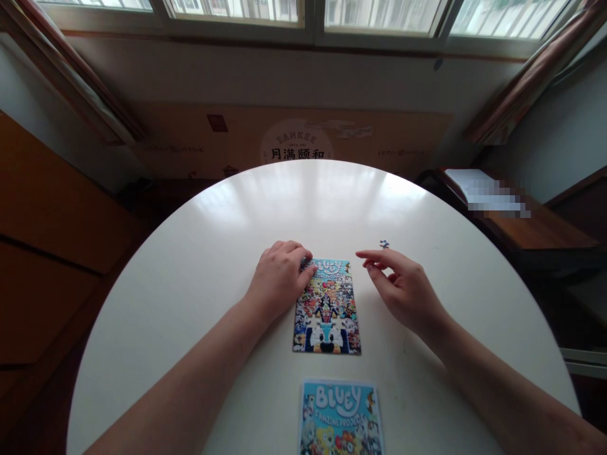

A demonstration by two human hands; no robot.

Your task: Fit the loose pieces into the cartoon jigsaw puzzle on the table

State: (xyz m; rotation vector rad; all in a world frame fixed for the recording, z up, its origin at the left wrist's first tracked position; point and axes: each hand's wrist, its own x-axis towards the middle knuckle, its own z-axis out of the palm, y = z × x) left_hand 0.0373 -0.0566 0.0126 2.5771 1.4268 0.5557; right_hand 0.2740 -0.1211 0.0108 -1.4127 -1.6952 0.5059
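Note:
A jigsaw puzzle [327,306] with a colourful Bluey cartoon picture lies flat on the white round table. At its upper left corner, my left hand [281,273] has the fingers bent around the edge and the thumb on the picture. My right hand [401,281] hovers just right of the puzzle's top. Its index finger points left, apart from the thumb, while the other fingers curl; nothing shows in it. Behind it lie a few small blue-and-white puzzle pieces [384,243], partly hidden by the hand.
Nearer to me lies a matching picture card [340,411], cut off by the bottom of the view. The round table's [156,303] far edge faces a printed panel under the window. To the right stands a wooden desk [535,227] with papers.

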